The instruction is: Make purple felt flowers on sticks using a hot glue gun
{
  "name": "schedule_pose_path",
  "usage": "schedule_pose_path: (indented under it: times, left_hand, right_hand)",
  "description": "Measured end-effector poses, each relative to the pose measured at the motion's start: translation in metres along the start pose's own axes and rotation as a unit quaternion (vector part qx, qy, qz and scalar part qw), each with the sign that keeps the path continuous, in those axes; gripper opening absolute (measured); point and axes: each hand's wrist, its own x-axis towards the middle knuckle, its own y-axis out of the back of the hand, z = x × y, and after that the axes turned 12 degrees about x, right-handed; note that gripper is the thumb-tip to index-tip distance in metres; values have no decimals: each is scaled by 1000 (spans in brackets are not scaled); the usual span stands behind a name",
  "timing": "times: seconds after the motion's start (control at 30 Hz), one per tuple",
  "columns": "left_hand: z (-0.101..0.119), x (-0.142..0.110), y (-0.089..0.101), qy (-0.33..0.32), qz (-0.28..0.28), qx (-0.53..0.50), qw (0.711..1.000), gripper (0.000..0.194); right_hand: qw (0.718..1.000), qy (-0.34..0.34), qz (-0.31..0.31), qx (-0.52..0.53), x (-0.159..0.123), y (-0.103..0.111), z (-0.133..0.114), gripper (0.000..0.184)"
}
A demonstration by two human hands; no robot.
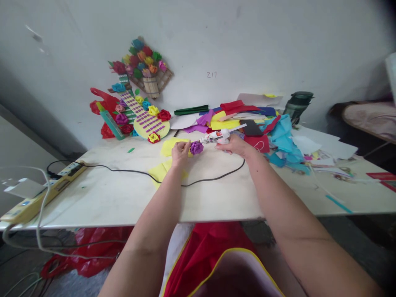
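My left hand [181, 153] pinches a purple paper flower [196, 147] just over the table, its petals facing right. In my right hand [232, 145] is a white hot glue gun [218, 135], its nozzle pointing left at the flower. I cannot tell whether nozzle and flower touch. A glue stick [238, 128] juts from the back of the gun. The gun's black cord [213, 180] loops below my hands toward the left. Pieces of yellow crepe paper [159, 170] lie beneath and beside my left hand.
A yellow power strip [40, 192] lies at the table's left. Behind my hands stand a flower-trimmed paper guitar [151, 123], a glue bottle [109, 121] and a wall basket of paper flowers [151, 86]. Coloured paper [235, 115] and a dark green bottle [297, 106] are at the back right.
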Motion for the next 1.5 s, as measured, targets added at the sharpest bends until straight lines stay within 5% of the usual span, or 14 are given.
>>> schedule_pose_path:
  times: [0.57,1.5]
  left_hand:
    - [-2,1,-3,17,-5,-47,999,41]
    - [5,0,-1,18,8,-60,998,46]
  right_hand:
    - [998,-12,41,-40,6,2,7,26]
    - [964,91,75,-237,12,1,4,31]
